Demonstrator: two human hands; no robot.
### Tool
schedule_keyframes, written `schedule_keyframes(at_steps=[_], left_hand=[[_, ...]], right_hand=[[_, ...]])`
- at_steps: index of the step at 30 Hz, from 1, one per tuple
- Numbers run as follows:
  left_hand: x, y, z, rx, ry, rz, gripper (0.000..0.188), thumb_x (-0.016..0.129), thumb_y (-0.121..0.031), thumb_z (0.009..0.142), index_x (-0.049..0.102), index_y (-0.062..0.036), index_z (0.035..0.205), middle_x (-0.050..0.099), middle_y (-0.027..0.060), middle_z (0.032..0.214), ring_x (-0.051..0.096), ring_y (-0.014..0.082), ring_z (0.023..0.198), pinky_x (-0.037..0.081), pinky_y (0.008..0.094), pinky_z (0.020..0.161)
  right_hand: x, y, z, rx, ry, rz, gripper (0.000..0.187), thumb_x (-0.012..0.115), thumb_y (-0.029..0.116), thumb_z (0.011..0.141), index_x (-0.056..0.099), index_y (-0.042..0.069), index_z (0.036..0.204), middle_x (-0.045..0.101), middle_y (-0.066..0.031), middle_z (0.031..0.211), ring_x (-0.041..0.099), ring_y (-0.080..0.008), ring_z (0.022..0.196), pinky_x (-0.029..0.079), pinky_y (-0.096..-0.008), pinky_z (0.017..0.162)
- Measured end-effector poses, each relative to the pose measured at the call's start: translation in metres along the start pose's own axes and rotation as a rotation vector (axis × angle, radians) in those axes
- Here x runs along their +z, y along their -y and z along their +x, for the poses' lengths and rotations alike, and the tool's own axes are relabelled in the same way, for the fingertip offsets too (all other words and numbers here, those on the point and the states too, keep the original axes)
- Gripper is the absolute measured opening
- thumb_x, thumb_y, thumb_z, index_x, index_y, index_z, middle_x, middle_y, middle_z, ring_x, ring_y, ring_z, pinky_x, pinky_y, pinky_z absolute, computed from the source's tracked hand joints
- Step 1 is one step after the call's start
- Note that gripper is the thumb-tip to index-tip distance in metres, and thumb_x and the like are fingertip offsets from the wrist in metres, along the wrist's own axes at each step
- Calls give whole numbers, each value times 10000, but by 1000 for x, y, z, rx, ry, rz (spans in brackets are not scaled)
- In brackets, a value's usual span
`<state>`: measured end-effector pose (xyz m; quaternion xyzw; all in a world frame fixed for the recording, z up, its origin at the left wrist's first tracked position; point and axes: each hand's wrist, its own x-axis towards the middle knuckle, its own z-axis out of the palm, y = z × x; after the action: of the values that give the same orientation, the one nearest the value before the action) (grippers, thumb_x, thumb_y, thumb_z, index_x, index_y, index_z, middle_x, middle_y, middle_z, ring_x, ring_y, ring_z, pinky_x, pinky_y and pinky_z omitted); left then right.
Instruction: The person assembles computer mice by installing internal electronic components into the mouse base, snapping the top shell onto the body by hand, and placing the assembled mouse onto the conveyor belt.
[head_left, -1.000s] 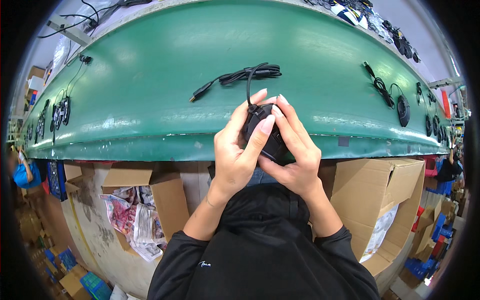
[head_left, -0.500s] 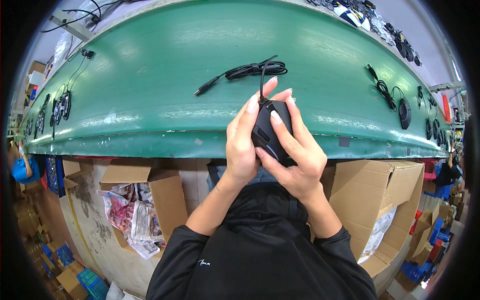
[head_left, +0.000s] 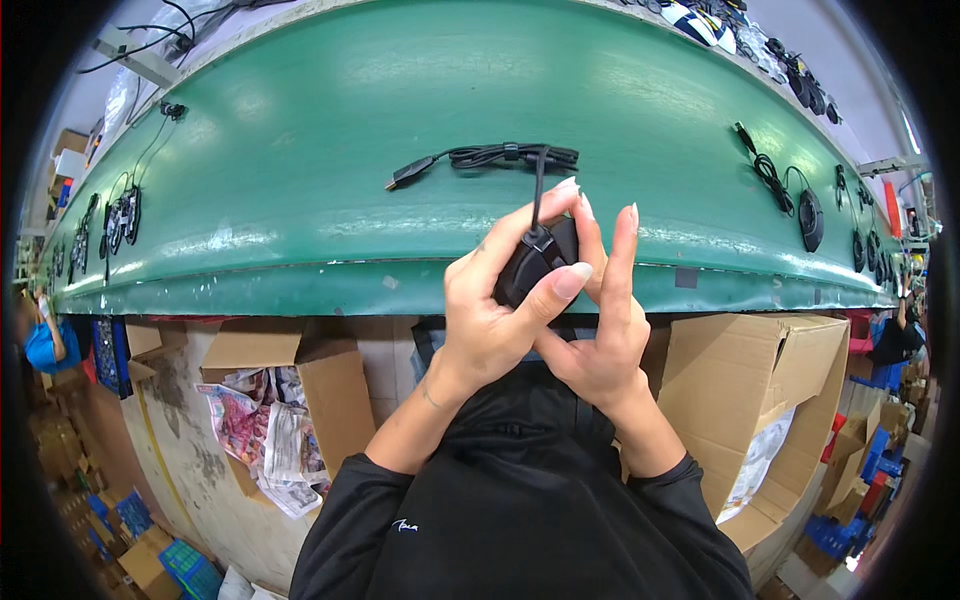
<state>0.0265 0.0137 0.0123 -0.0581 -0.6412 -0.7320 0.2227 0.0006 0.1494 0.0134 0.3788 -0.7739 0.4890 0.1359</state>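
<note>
The left hand [head_left: 484,318] gripped a black wired computer mouse [head_left: 526,268] near the green worktop's [head_left: 330,215] front edge; the right hand [head_left: 612,335] stood beside it, fingers partly extended, grip unclear. Its 1 cable [head_left: 480,157] lay already bundled; the mouse remained handheld.

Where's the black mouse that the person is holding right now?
In the head view, the black mouse is near the middle, between the left hand and right hand, nearer the person than its bundled cable on the green worktop.

Small white script [head_left: 405,526] stands on the black shirt [head_left: 520,510].
</note>
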Motion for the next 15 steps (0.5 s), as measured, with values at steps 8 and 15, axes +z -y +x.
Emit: schedule_keyframes(at_steps=[8, 15], left_hand=[[-18, -11, 8, -207, -152, -261, 291, 582, -113, 983, 633, 56, 1215, 688, 194, 1153, 678, 190, 1005, 529, 318, 909], [-30, 30, -9, -207, -11, -936, 391, 592, -228, 985, 551, 21, 1284, 569, 291, 1304, 597, 382, 1181, 486, 490, 1025]], right_hand=[[-8, 4, 7, 124, 23, 54, 904, 882, 116, 681, 418, -71, 1435, 488, -236, 1448, 470, -368, 1358, 423, -408, 1090], [-17, 18, 4, 661, -77, 830, 680, 898, 123, 698, 555, -89, 1246, 677, -153, 1183, 664, -180, 1077, 512, -293, 945]])
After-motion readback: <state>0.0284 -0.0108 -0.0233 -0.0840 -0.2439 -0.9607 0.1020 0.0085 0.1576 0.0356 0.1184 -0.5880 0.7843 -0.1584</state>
